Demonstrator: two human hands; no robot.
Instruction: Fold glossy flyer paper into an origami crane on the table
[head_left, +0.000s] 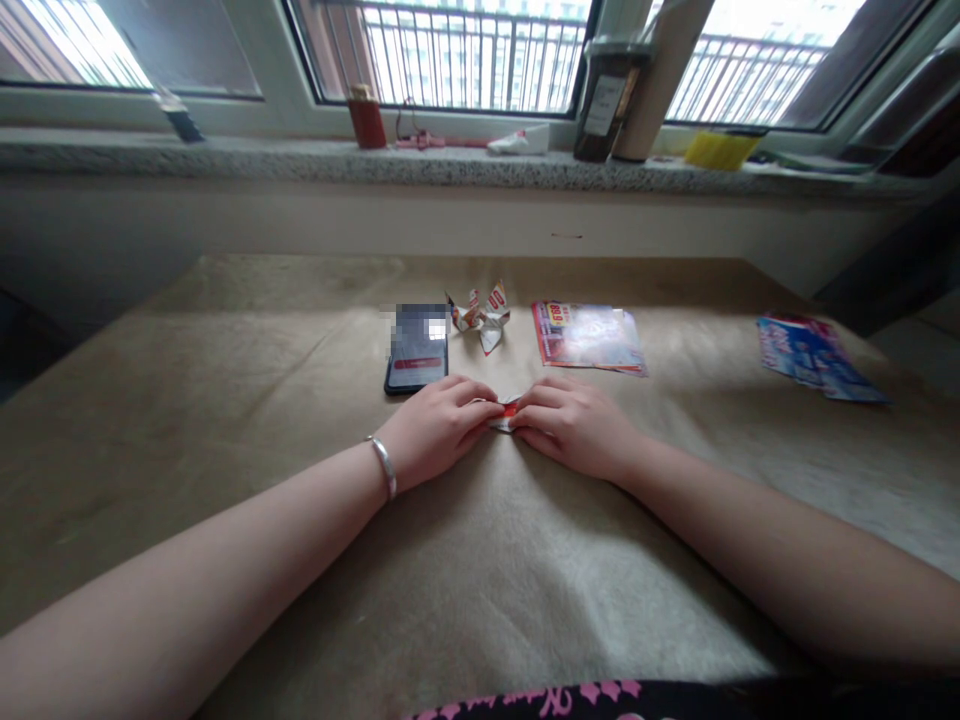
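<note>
A small folded piece of printed paper (508, 412), red and white, lies on the table between my hands. My left hand (444, 425), with a silver bangle at the wrist, has its fingers closed on the paper's left end. On the right end, the fingers of my right hand (570, 425) are pressed together over it. Most of the paper is hidden under the fingers. Just beyond my left hand lies a phone (418, 345) with its screen lit. Folded paper shapes (484, 315), pointed like origami, stand beside the phone.
A stack of printed leaflets (589, 337) lies beyond my right hand, and blue leaflets (817, 357) lie farther right. Brown covering spreads over the table (300, 560). On the stone windowsill (262, 165) stand a red container (366, 118), a dark lidded jar (609, 100) and a yellow box (721, 150).
</note>
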